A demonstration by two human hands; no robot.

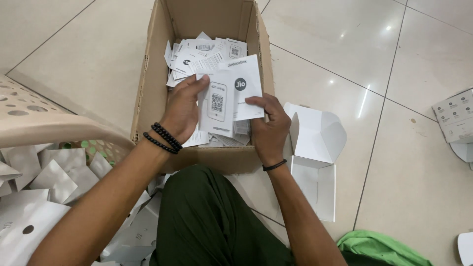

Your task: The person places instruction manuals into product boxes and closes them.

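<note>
Over an open cardboard box (148, 93), my left hand (183, 109) and my right hand (268, 120) together hold a small stack of white printed leaflets (227, 101). The left hand grips the stack's left edge with the thumb on top. My right hand pinches the lower right edge. Inside the box lies a loose heap of similar white leaflets (199, 51). Black bead bracelets circle my left wrist, and a thin black band my right.
An opened white carton (315, 143) lies on the tiled floor right of the box. A beige perforated basket (29, 123) holds grey-white pouches (54, 180) at the left. Another white printed box (456, 116) sits at the right edge, green cloth (377, 249) at the bottom.
</note>
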